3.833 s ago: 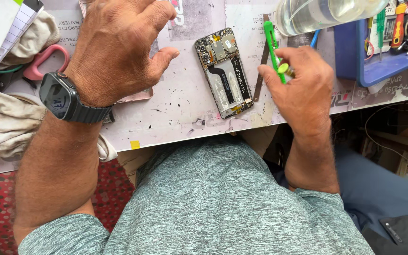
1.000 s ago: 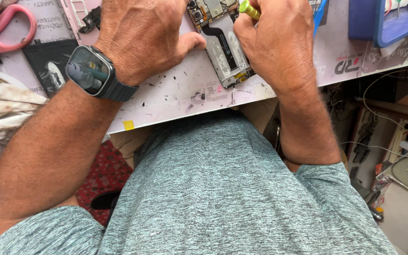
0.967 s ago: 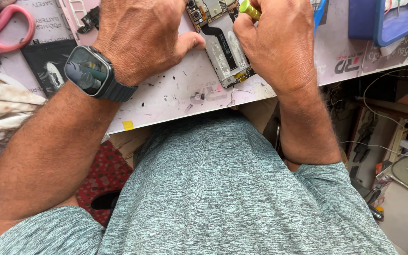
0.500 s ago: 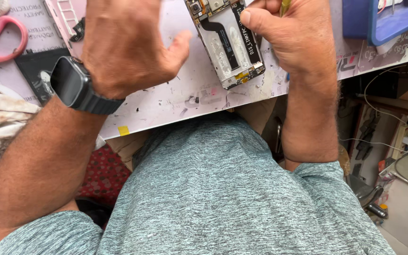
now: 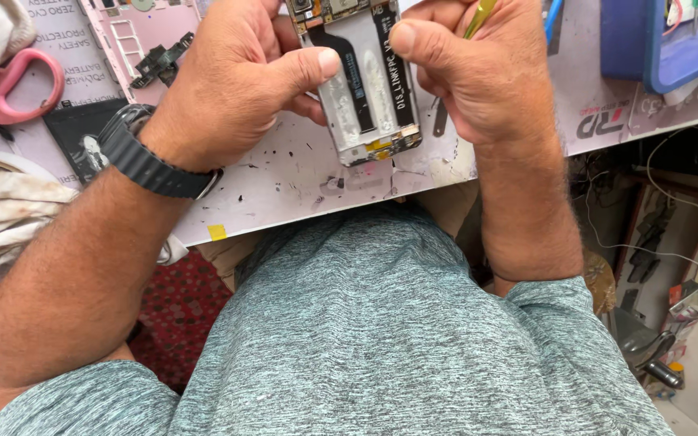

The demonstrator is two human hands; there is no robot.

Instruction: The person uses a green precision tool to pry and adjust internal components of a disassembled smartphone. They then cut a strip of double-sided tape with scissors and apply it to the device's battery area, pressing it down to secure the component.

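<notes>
1. The opened phone [image 5: 363,89] is above the tabletop [image 5: 284,186], long axis pointing away from the person.
2. Left hand [image 5: 232,89] grip pinches its left edge.
3. Right hand [image 5: 478,77] grip holds a yellow-green tool [image 5: 479,16], thumb on the phone's right edge.

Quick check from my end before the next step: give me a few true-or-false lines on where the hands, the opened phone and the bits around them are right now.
1. Both hands grip the opened phone. True: the left hand and the right hand each press a thumb on it.
2. The right hand is empty apart from the phone. False: a yellow-green tool sticks up out of it.
3. A dark watch sits on the right wrist. False: it is on the left wrist.
4. Pink-handled scissors lie to the left, apart from both hands. True.
5. The blue tray lies under the phone. False: it sits off to the right, beyond the right hand.
</notes>
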